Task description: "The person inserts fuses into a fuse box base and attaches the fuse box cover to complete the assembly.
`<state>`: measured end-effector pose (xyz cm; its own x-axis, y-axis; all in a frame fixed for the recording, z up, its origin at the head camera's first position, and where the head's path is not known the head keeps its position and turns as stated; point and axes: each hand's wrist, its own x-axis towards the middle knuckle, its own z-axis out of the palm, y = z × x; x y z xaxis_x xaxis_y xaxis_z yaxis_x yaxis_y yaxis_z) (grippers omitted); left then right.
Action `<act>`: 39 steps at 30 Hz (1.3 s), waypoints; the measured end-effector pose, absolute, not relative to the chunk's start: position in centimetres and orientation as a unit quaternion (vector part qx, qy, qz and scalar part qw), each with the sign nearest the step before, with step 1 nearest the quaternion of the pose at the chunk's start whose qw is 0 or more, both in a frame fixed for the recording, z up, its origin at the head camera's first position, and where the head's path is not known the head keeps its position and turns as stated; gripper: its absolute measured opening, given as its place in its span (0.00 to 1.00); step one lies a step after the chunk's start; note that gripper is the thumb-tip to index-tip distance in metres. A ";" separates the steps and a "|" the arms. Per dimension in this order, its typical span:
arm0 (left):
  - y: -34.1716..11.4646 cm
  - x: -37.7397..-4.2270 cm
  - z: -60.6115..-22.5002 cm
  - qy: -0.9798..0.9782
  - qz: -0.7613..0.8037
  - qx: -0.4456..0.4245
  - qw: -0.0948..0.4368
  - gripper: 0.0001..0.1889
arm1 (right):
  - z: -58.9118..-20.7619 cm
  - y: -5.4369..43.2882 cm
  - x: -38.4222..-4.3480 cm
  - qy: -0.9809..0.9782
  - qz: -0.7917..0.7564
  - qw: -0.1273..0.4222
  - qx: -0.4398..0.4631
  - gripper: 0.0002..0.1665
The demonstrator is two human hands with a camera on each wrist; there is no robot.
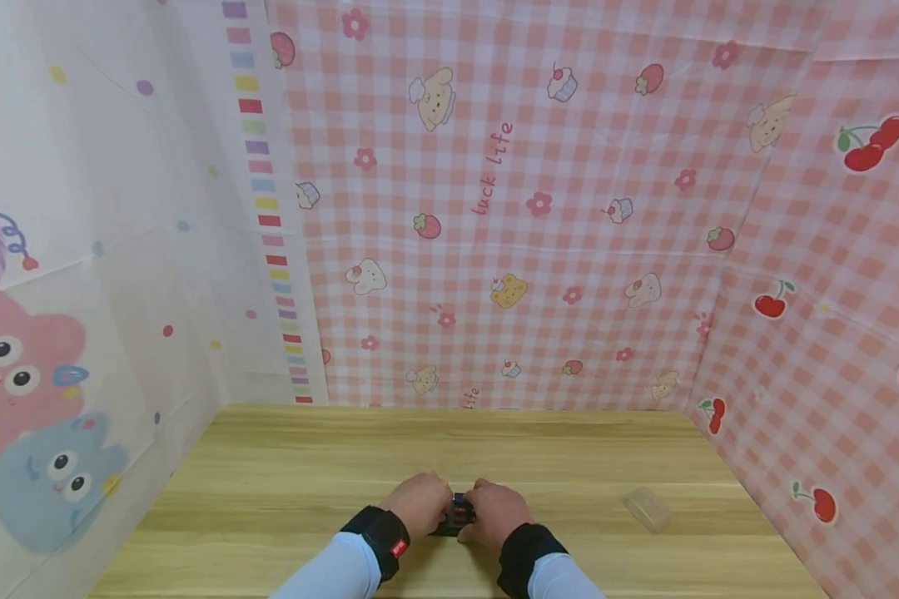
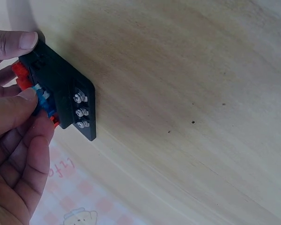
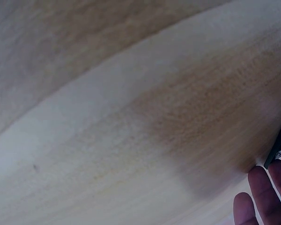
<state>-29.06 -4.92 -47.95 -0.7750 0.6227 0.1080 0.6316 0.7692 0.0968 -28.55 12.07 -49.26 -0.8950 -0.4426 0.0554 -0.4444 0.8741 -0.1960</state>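
Between the two hands, low over the table, is a black fuse block (image 1: 453,526) with red and blue pieces in it. Seen from the left wrist, the fuse block (image 2: 61,89) stands tilted, a row of silver screw terminals (image 2: 81,111) along one side. My left hand (image 1: 421,505) pinches a blue fuse (image 2: 46,105) at the block between thumb and finger; red fuses (image 2: 21,75) sit beside it. My right hand (image 1: 497,512) grips the other end of the block, its thumb on the edge. In the right wrist view only some fingers (image 3: 262,187) and the block's edge show.
A clear plastic cover (image 1: 648,509) lies on the wood-grain table (image 1: 569,449) to the right. Patterned cloth (image 1: 494,249) hangs behind the table and along both sides. A few small dark specks (image 2: 193,122) mark the tabletop.
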 end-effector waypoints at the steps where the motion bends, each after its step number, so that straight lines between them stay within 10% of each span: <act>1: -4.9 -29.0 -48.0 -0.940 -0.062 -0.335 0.036 0.09 | -49.3 12.1 -28.6 -0.968 0.103 0.004 0.229 0.22; 39: -5.0 -29.0 -47.7 -0.934 -0.037 -0.353 0.024 0.10 | -49.4 12.1 -28.5 -0.966 0.104 0.017 0.235 0.21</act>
